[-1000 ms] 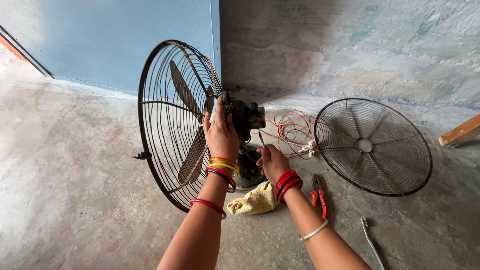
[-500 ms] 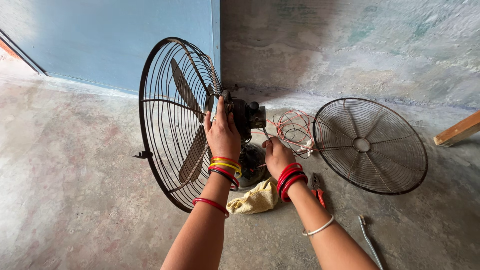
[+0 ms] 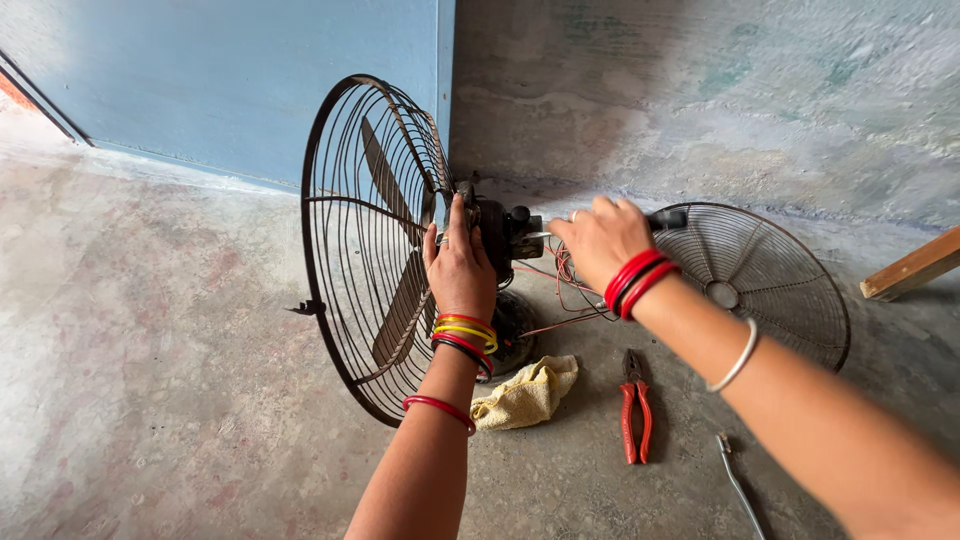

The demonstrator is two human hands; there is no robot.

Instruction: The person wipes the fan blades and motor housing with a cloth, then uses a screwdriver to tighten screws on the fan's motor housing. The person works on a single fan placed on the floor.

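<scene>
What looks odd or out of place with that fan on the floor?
The fan is in pieces: its second grille lies flat on the concrete floor apart from it, and thin red wires trail loose behind the motor. Red-handled pliers and a yellow rag lie beside it.

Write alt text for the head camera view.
A person's left hand steadies the dark motor behind an upright black wire fan guard while the right hand grips a black-handled screwdriver pointed at it. On the concrete floor lie red-handled pliers, a yellow cloth and a second round wire guard.
</scene>
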